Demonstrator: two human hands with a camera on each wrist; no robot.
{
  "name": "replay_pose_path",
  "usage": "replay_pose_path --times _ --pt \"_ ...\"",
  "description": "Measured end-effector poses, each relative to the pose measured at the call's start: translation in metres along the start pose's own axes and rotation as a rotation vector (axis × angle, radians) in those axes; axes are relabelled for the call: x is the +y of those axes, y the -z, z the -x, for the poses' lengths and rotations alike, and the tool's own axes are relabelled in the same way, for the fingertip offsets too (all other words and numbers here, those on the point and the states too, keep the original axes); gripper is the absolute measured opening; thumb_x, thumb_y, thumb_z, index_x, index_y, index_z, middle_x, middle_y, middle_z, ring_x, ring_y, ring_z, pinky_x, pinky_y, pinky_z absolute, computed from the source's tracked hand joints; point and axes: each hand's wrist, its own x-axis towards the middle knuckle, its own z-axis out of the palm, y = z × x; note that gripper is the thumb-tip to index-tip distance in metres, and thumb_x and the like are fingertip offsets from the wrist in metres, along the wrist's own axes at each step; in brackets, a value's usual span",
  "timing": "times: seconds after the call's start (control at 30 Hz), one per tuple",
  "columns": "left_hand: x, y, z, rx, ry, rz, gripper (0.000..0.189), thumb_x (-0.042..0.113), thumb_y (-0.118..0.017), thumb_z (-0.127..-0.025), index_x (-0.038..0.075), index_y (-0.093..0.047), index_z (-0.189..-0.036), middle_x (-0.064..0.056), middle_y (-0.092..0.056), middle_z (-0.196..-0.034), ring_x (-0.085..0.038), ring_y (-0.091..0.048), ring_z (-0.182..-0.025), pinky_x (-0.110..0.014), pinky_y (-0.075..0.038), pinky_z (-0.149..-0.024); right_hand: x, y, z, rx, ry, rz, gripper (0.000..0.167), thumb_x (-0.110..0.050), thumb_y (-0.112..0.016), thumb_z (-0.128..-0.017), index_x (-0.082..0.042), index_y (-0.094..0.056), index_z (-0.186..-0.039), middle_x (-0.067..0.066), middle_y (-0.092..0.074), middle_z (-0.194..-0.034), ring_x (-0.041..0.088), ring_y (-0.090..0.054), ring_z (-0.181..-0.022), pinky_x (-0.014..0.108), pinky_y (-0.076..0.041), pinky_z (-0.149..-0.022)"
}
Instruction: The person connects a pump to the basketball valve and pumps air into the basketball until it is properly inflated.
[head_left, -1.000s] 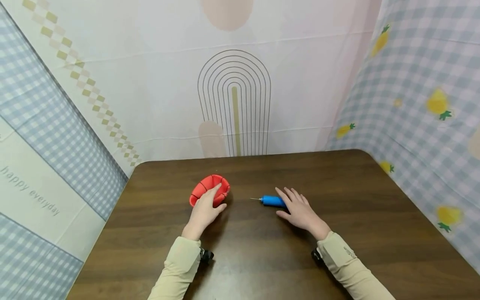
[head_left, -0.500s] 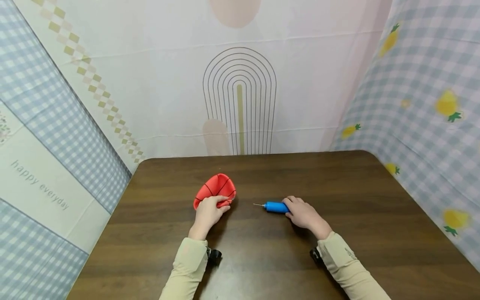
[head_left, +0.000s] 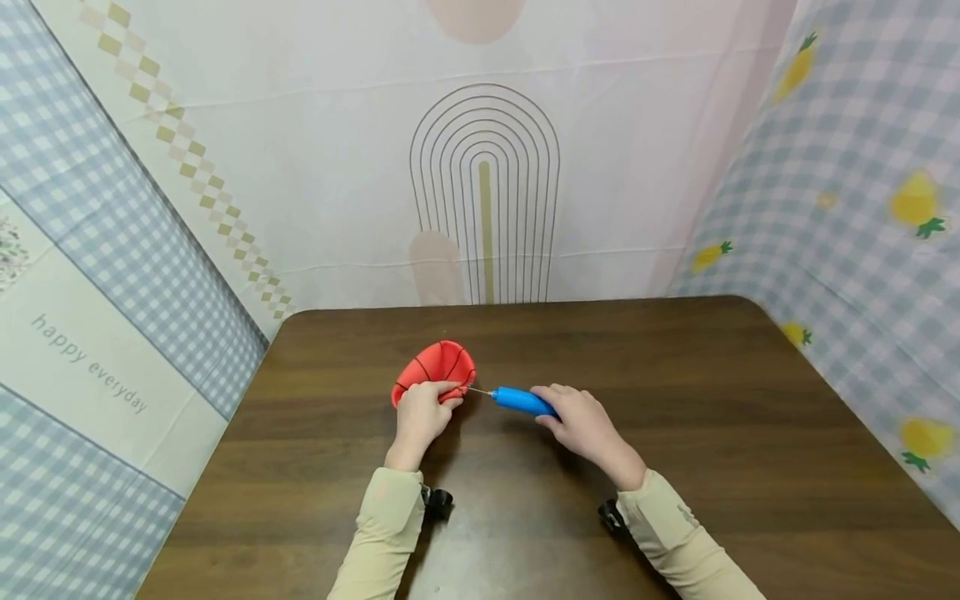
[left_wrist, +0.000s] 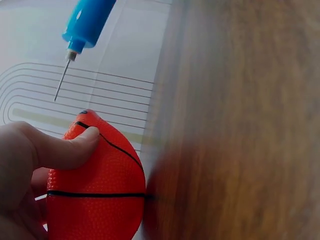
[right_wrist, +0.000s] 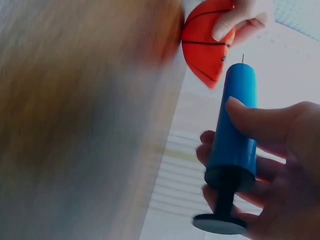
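A deflated red ball (head_left: pixel 427 367) with black seam lines sits caved in like a bowl on the left part of the table. My left hand (head_left: pixel 422 415) pinches its near right edge, the thumb lying on the pebbled outside in the left wrist view. My right hand (head_left: pixel 588 423) grips a blue hand pump (head_left: pixel 522 401) around its barrel; the black plunger handle (right_wrist: pixel 220 223) shows below the fingers in the right wrist view. A thin metal needle (left_wrist: pixel 62 80) on the pump's front points at the ball, its tip just short of the pinched edge in the left wrist view.
The brown wooden table (head_left: pixel 675 358) has a rounded far right corner. A pale patterned cloth (head_left: pixel 337 167) hangs behind it, with blue checked cloth (head_left: pixel 840 250) on both sides. Dark cameras are strapped at both wrists.
My left hand has gone from over the ball's hollow to pinching its edge. My right hand has closed around the pump and brought it left, needle toward the ball.
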Motion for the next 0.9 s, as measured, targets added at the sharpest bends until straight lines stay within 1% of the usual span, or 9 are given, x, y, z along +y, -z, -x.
replay_pose_path --times 0.1,0.2,0.23,0.33,0.5,0.63,0.77,0.9 --pt "0.000 0.000 0.001 0.000 -0.003 0.000 0.022 0.021 -0.078 -0.080 0.018 -0.078 -0.102 -0.002 -0.076 -0.080 -0.029 -0.067 -0.072 -0.041 -0.052 -0.065 -0.007 -0.003 -0.001 0.064 0.019 0.016 0.041 -0.011 -0.079 -0.078 -0.003 -0.066 -0.116 0.009 -0.070 -0.098 0.026 -0.065 -0.086 0.044 -0.049 -0.074" --pt "-0.002 0.001 0.002 0.007 -0.008 0.014 0.020 0.019 -0.077 -0.080 0.018 -0.078 -0.100 -0.001 -0.076 -0.078 -0.028 -0.067 -0.070 -0.040 -0.052 -0.065 -0.014 -0.004 -0.002 0.091 0.006 0.042 0.042 -0.011 -0.080 -0.077 -0.006 -0.067 -0.116 0.007 -0.069 -0.097 0.025 -0.063 -0.087 0.042 -0.045 -0.074" --pt "-0.003 0.001 0.002 0.008 -0.009 0.027 0.019 0.018 -0.077 -0.080 0.017 -0.078 -0.100 -0.001 -0.076 -0.078 -0.027 -0.067 -0.070 -0.039 -0.052 -0.066 -0.016 -0.004 -0.003 0.091 -0.006 0.042 0.042 -0.011 -0.080 -0.077 -0.007 -0.067 -0.117 0.007 -0.069 -0.097 0.025 -0.063 -0.088 0.042 -0.045 -0.076" --pt "-0.004 0.002 0.002 0.006 -0.010 0.058 0.018 0.016 -0.077 -0.081 0.016 -0.078 -0.099 0.000 -0.076 -0.079 -0.025 -0.068 -0.071 -0.039 -0.053 -0.069 -0.020 -0.004 -0.005 0.097 -0.019 0.102 0.043 -0.011 -0.081 -0.077 -0.010 -0.068 -0.118 0.005 -0.069 -0.097 0.024 -0.063 -0.091 0.042 -0.045 -0.079" --pt "-0.004 0.002 0.000 -0.021 -0.002 0.099 0.020 0.015 -0.076 -0.082 0.014 -0.078 -0.102 -0.001 -0.076 -0.081 -0.023 -0.067 -0.071 -0.040 -0.054 -0.074 -0.023 -0.005 -0.008 0.110 0.005 0.187 0.043 -0.010 -0.081 -0.076 -0.012 -0.069 -0.117 0.004 -0.068 -0.096 0.022 -0.062 -0.092 0.042 -0.045 -0.083" --pt "-0.004 0.002 -0.001 -0.027 0.004 0.101 0.021 0.015 -0.076 -0.082 0.013 -0.077 -0.103 -0.002 -0.076 -0.082 -0.022 -0.066 -0.070 -0.039 -0.054 -0.076 -0.026 -0.004 -0.011 0.121 0.027 0.232 0.043 -0.008 -0.080 -0.076 -0.012 -0.069 -0.117 0.004 -0.067 -0.095 0.022 -0.061 -0.091 0.042 -0.044 -0.082" --pt "-0.004 0.001 -0.003 -0.024 -0.003 0.094 0.021 0.016 -0.076 -0.082 0.014 -0.077 -0.103 -0.002 -0.076 -0.082 -0.023 -0.066 -0.072 -0.039 -0.055 -0.075 -0.030 -0.002 -0.012 0.128 0.032 0.269 0.041 -0.005 -0.077 -0.077 -0.012 -0.069 -0.116 0.005 -0.066 -0.094 0.023 -0.060 -0.090 0.043 -0.043 -0.081" --pt "-0.003 0.001 -0.002 -0.028 -0.010 0.082 0.021 0.016 -0.076 -0.082 0.014 -0.077 -0.103 -0.002 -0.076 -0.081 -0.024 -0.068 -0.073 -0.039 -0.055 -0.075 -0.036 0.003 -0.013 0.117 0.038 0.332 0.038 -0.004 -0.074 -0.078 -0.012 -0.069 -0.115 0.006 -0.065 -0.094 0.024 -0.060 -0.089 0.042 -0.044 -0.081"
